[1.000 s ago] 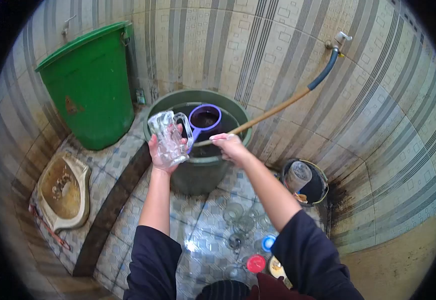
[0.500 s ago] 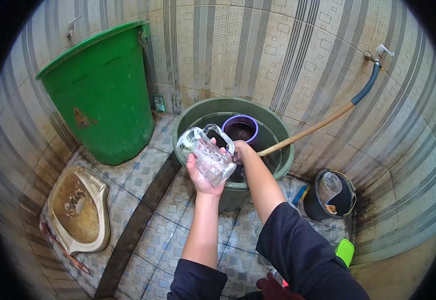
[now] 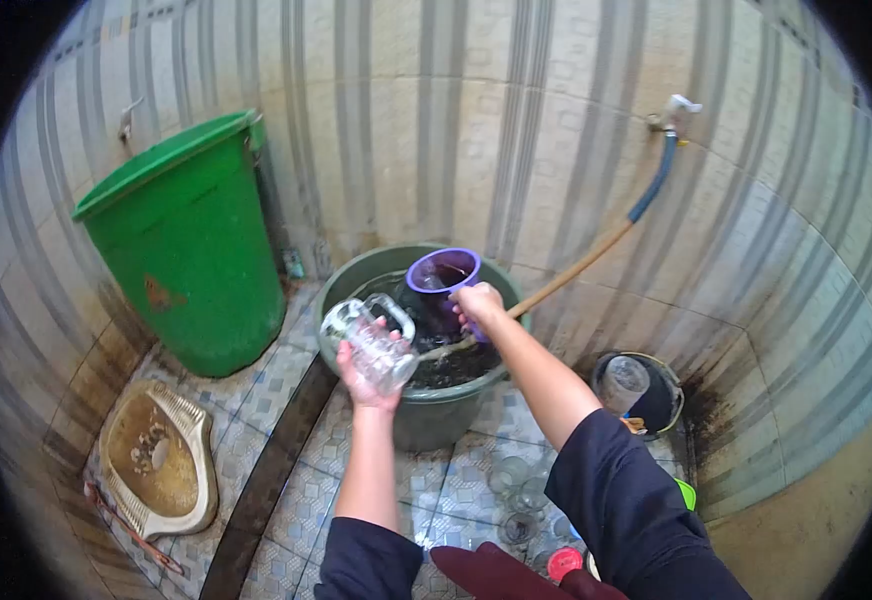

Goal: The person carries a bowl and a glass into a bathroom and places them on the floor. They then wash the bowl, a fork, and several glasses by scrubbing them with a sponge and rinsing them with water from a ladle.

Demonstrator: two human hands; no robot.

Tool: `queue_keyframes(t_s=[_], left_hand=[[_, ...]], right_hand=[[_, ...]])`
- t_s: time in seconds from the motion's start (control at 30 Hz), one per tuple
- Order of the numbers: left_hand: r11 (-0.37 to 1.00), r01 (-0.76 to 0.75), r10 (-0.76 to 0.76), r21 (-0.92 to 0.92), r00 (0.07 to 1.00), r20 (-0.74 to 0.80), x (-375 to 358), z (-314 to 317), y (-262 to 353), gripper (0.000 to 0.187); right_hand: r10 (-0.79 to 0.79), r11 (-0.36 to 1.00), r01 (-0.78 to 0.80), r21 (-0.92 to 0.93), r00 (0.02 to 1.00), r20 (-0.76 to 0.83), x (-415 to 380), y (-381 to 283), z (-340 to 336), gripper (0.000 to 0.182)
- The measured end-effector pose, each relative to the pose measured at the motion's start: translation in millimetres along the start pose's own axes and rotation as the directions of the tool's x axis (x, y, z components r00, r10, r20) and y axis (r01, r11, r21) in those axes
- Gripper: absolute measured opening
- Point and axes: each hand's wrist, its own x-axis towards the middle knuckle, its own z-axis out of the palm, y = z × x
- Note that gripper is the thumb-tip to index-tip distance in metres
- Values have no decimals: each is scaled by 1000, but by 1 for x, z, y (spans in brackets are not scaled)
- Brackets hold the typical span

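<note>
My left hand [image 3: 368, 375] holds a clear glass mug [image 3: 371, 345], tilted on its side, over the near left rim of a grey-green tub [image 3: 426, 425] of dark water. White suds show near one end of the mug, and its handle points up and right. My right hand [image 3: 478, 303] is closed round the handle of a purple dipper [image 3: 446, 272], which is raised above the water with dark-looking liquid inside. A hose [image 3: 576, 268] runs down from a wall tap into the tub, passing behind my right hand.
A tall green bin [image 3: 191, 250] and a squat toilet [image 3: 201, 475] stand left. At right is a black bucket [image 3: 664, 400] with a clear container [image 3: 624, 382]. Several glasses [image 3: 519, 526] and a red lid [image 3: 564, 563] lie on the floor below, beside my right sleeve.
My right hand has lifted the purple dipper up out of the water. The view has shifted, bringing glasses on the floor into sight. My left hand still holds the mug.
</note>
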Motion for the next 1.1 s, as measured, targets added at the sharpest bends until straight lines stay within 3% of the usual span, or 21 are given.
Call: queue_keyframes(t_s=[0.17,0.23,0.3,0.37,0.43,0.5,0.57,0.6,0.7,0.83,0.9,0.97,1.0,1.03,1.1], left_hand=[[986,105,-105,132,994,-6,-4,10,-4,47],[940,323,-329,107,943,45,-25,28,-17,43],[842,535,-540,70,833,123,-51,47,-48,44],[740,650,-660,173,751,-2,-69,50,-95,47],[647,751,-688,131,650,-323,-102,86,-179,50],[593,805,-729,-7,533,-431,-118,81,-232,51],[509,859,-757,-52,419,-502,-131,61,-280,52],[484,873,-778,-55,401,-484,-143,62,-297,49],[398,917,-803,-16,340,-490,-172,42,-336,42],[252,962,-802,107,269,-533,-202,5,-369,36],[242,966,-784,92,251,-568,-212,-11,-383,39],[269,954,-724,130,289,-627,-220,8,-387,37],[283,932,-611,227,358,-707,-225,29,-386,39],[281,933,-612,224,354,-707,-227,23,-390,39],[214,971,-671,106,225,-706,-224,5,-399,42]], right_hand=[[-221,973,223,65,974,-43,-54,-20,-64,23],[-251,965,254,62,966,-52,-77,-25,-103,23],[-327,929,332,162,943,-55,-94,-17,-135,24],[-347,915,356,188,934,-81,-119,-3,-167,23],[-398,907,414,75,902,-167,-164,33,-204,21],[-404,913,403,-68,864,-301,-190,68,-217,20],[-526,848,491,-199,730,-436,-171,136,-222,22],[-469,883,422,-204,772,-430,-192,145,-231,24],[-501,866,401,-300,684,-530,-210,197,-246,24],[-448,892,316,-324,723,-526,-221,253,-260,23],[-445,895,354,-272,656,-609,-224,273,-261,20],[-431,902,342,-265,657,-619,-230,285,-264,18],[-443,896,348,-278,632,-636,-229,290,-266,18],[-455,889,354,-291,604,-654,-229,294,-268,17],[-461,886,341,-314,572,-679,-229,299,-270,17]])
